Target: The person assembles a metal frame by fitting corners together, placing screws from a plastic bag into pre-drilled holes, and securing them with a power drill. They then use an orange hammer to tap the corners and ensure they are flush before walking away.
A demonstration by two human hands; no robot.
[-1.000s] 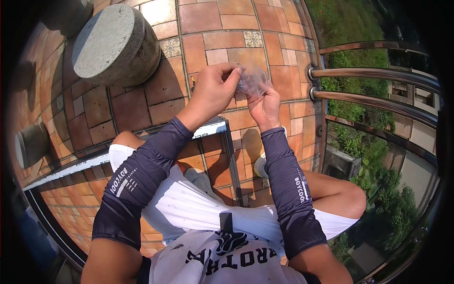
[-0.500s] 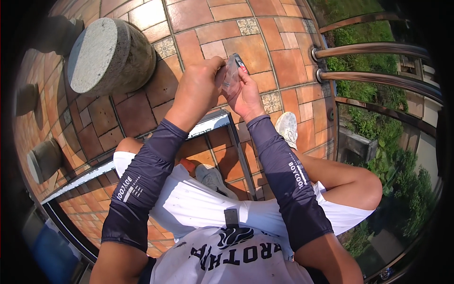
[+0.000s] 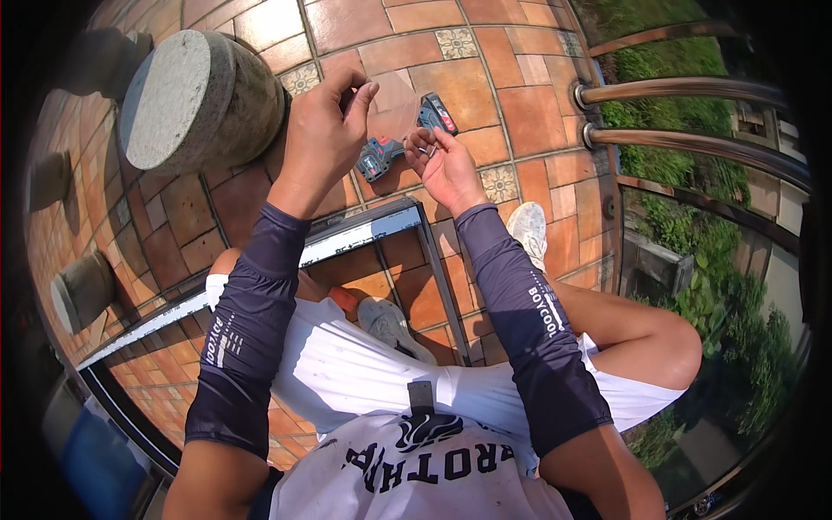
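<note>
My left hand (image 3: 322,143) is raised over the tiled floor, thumb and fingers pinching a clear plastic bag (image 3: 395,102). The thin bag stretches from that pinch toward my right hand (image 3: 452,176). The right palm faces up, its fingers curled round a small shiny piece (image 3: 428,151) too small to name. Behind and below both hands lies a cordless drill (image 3: 377,159), dark blue-grey with red marks, seen partly through the bag. A dark metal frame (image 3: 368,227) with a white printed strip along its top lies across my lap area, under my forearms.
A round stone stool (image 3: 182,104) stands at the far left, a smaller one (image 3: 82,295) nearer. On the right runs a metal railing (image 3: 685,90) with greenery beyond. My shoe (image 3: 390,329) sits inside the frame, near an orange object (image 3: 343,299).
My left hand has moved left, away from the right, drawing the bag out between them. The right hand has lowered slightly and its fingers now curl. The drill behind has come into view.
</note>
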